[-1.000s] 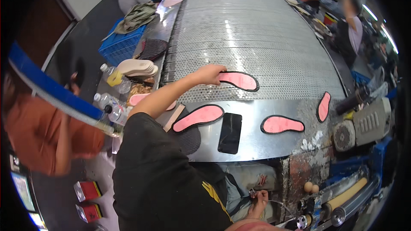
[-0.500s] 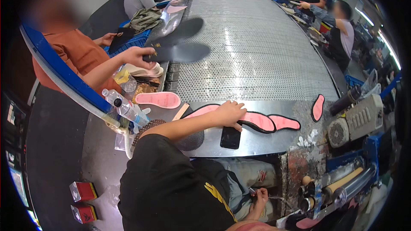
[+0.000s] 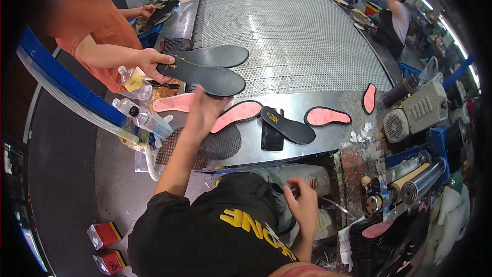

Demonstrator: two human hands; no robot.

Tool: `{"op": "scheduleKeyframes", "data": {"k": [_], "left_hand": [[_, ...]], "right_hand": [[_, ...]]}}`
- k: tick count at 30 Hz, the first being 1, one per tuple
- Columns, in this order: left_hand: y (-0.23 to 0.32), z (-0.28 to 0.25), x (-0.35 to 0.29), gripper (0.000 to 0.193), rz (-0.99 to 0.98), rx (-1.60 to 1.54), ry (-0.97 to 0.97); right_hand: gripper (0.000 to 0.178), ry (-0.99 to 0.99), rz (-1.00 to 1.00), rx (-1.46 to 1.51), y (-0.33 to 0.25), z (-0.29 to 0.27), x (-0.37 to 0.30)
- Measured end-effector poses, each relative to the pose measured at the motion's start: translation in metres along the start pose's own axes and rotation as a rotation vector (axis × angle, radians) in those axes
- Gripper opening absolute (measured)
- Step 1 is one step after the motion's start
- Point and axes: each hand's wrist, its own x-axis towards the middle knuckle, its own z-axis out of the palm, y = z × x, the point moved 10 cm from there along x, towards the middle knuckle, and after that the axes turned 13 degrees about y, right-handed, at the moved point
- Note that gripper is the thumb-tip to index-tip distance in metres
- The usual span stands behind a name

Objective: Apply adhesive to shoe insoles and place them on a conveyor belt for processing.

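My left hand point(image 3: 204, 115) is raised with fingers extended, just below the toe ends of two black insoles point(image 3: 218, 79). A co-worker's hand point(image 3: 155, 64) holds those insoles out over the table by their heels. Beside my left hand lies a pink insole with a black rim point(image 3: 237, 116). A black insole with yellow printing point(image 3: 289, 125) rests face up across a black phone point(image 3: 272, 137). To its right is another pink, black-rimmed insole point(image 3: 328, 116). Over my lap, my right hand point(image 3: 303, 202) hangs with loosely bent fingers apart, and nothing shows in it.
A perforated metal conveyor point(image 3: 277, 36) stretches away beyond the metal table edge. Plastic bottles point(image 3: 146, 120) and a dark mesh pad point(image 3: 223, 143) stand at left. On the right are a motor point(image 3: 412, 110), rollers point(image 3: 423, 179) and a stack of black insoles point(image 3: 389, 241). Other people work alongside.
My left hand has left the insoles on the table and moved left toward the co-worker's insoles. A black insole now lies over the phone. My right hand has risen from my lap.
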Motion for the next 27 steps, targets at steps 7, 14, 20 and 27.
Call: {"op": "scheduleKeyframes", "data": {"k": [7, 14, 20, 27], "left_hand": [[0.034, -0.030, 0.004, 0.041, 0.162, 0.458, 0.307], [0.029, -0.036, -0.023, 0.038, 0.191, 0.389, 0.194], [0.019, -0.054, -0.039, 0.050, 0.212, 0.441, 0.358], [-0.020, 0.003, -0.088, 0.047, -0.061, 0.644, -0.042]], "right_hand": [[0.014, -0.034, -0.284, 0.085, -0.079, 0.028, 0.033], [0.049, 0.326, -0.872, 0.087, -0.225, 0.088, 0.187], [0.040, -0.868, -0.606, -0.025, -0.196, 0.236, 0.178], [0.029, -0.598, -0.333, 0.271, -0.117, 0.140, 0.111]]}}
